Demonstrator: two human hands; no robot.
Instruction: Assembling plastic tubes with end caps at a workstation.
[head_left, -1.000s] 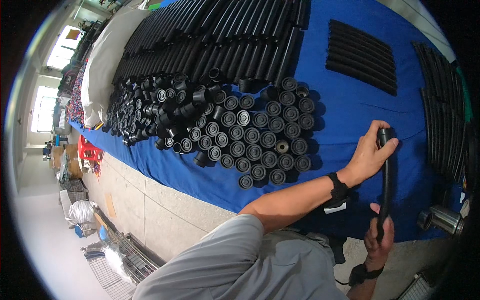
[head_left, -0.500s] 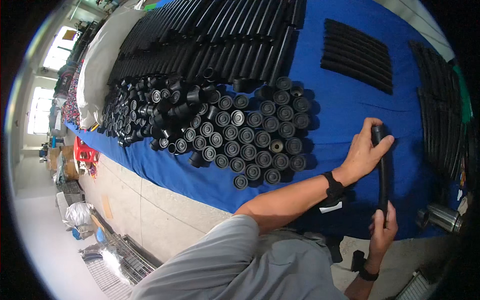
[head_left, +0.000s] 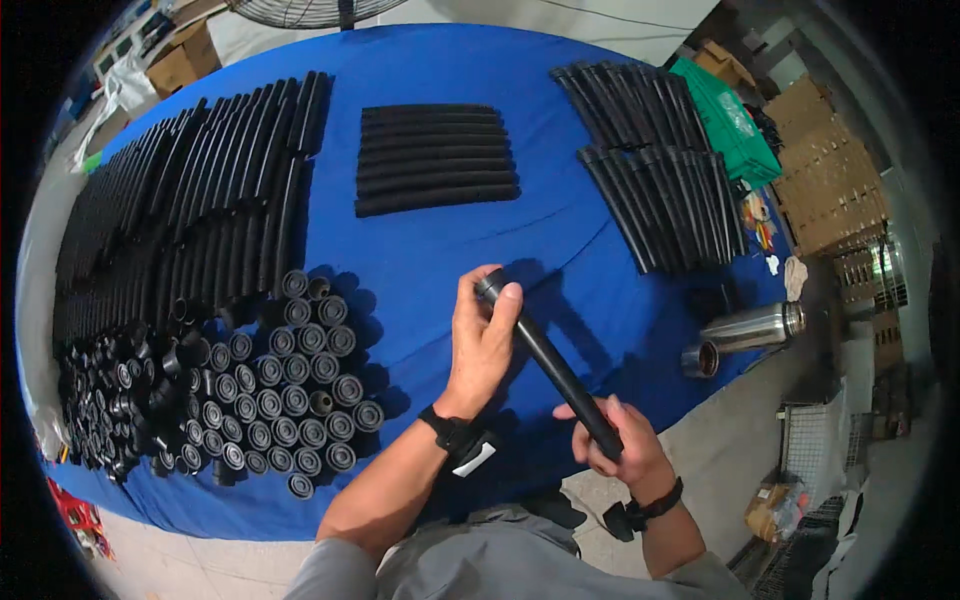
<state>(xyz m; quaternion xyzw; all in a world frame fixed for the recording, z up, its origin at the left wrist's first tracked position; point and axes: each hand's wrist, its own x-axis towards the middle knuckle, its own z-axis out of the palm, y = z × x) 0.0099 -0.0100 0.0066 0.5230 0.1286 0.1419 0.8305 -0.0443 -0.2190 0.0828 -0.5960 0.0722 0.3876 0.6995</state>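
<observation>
A long black tube point(head_left: 556, 372) slants across the near side of the table, held in both hands above the blue cloth. My left hand point(head_left: 476, 345) is closed round its upper end, the thumb lying on a wider black collar or cap point(head_left: 491, 285). Lower down, my right hand point(head_left: 632, 452) grips the other end, with a finger pointing away from the tube. Left of my left hand, many round black caps point(head_left: 312, 342) stand in rows on the cloth. Beyond the hands lies a flat row of several black tubes point(head_left: 438, 160).
Stacked black tubes point(head_left: 190, 180) cover the far left, with a jumbled heap of caps point(head_left: 110, 395) nearer. At right are capped tubes point(head_left: 665, 200), a green crate point(head_left: 728, 125) and a steel flask point(head_left: 752, 328) near the table edge. A fan point(head_left: 320, 10) stands behind the blue-covered table point(head_left: 430, 70).
The view has swung to the right. The tube has tipped from nearly upright in the picture to a slant, its capped end toward the left. Both hands still hold it.
</observation>
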